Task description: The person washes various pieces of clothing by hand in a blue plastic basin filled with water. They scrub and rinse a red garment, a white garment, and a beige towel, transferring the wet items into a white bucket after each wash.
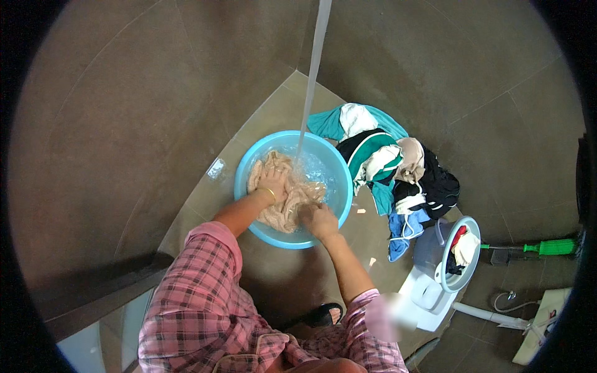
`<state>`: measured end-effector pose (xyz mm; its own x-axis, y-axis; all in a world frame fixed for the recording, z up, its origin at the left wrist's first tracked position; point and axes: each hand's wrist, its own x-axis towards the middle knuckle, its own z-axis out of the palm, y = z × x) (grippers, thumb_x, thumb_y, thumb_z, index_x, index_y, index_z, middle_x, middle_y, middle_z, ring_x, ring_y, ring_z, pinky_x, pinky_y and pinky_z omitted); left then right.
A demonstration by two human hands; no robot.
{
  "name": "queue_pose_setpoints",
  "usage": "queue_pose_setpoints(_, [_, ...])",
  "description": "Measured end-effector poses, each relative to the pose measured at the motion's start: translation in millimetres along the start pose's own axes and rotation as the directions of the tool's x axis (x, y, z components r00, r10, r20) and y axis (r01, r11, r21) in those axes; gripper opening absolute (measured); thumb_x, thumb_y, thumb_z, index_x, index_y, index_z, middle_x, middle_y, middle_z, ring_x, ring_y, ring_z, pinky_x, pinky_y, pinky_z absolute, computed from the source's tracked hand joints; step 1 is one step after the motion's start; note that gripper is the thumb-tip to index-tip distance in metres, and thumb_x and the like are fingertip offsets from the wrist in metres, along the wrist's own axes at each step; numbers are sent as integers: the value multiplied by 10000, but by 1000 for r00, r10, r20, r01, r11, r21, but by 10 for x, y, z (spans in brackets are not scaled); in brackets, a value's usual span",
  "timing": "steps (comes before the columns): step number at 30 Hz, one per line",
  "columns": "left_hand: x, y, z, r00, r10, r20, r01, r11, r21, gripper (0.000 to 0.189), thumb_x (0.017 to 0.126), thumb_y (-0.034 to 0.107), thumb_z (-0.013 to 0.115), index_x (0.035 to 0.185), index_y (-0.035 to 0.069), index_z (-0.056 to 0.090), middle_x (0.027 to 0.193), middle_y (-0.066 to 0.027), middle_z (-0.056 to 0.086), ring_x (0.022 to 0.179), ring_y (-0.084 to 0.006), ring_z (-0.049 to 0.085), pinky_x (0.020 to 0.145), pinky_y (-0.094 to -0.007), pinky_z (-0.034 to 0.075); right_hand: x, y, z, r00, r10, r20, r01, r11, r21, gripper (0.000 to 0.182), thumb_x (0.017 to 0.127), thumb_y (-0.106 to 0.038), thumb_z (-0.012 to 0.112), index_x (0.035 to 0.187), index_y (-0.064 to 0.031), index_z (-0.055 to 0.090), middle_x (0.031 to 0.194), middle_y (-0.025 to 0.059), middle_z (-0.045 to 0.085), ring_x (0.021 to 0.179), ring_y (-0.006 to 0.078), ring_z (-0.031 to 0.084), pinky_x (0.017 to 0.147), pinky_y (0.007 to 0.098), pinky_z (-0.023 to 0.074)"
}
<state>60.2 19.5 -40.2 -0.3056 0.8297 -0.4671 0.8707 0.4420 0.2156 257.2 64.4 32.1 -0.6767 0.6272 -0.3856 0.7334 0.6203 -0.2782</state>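
Note:
A light blue plastic basin (pixel 344 212) stands on the tiled floor with water and a wet beige patterned cloth (pixel 285 212) in it. From above, a stream of water (pixel 313 70) falls into the basin beside the cloth. My left hand (pixel 275 184), with a thin gold-coloured bangle at the wrist, lies flat on the cloth, fingers somewhat spread. My right hand (pixel 319 220) is at the cloth's lower right edge, its fingers curled and partly hidden, so its grip is unclear.
A heap of clothes (pixel 378 158) in green, black, white and blue lies right of the basin. Beyond it, a tilted bucket (pixel 431 245) holds more clothes near a white squat toilet pan (pixel 419 303). A green-handled brush (pixel 550 247) is at the right wall. Brown tiled walls meet behind the basin.

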Motion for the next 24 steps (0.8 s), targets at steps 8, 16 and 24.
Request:
queue_pose_setpoints(8, [-6, 82, -9, 959, 270, 90, -280, 953, 120, 693, 833, 409, 469, 1424, 93, 293, 1499, -190, 162, 1390, -378, 87, 1070, -597, 71, -4, 40, -18, 970, -21, 240, -6, 994, 113, 459, 790, -288, 608, 1217, -140, 527, 1256, 182, 493, 1110, 389, 500, 937, 435, 423])
queue_pose_setpoints(16, [-441, 304, 157, 909, 393, 143, -417, 877, 239, 656, 827, 413, 500, 1426, 230, 304, 1499, -140, 189, 1395, -335, 82, 1038, -635, 124, 235, 91, 175, 976, 107, 188, -152, 958, 244, 373, 829, -270, 527, 1135, -58, 520, 1167, 255, 504, 1001, 416, 548, 860, 459, 455])
queue_pose_setpoints(24, [-596, 193, -412, 865, 250, 436, -381, 892, 244, 680, 799, 415, 540, 1407, 181, 344, 1446, -144, 316, 1346, -343, 255, 1055, -567, 196, 567, 51, 724, 845, 508, -166, -364, 774, 519, 504, 762, -215, 598, 1227, -64, 477, 1185, 263, 501, 1059, 420, 531, 949, 437, 404])
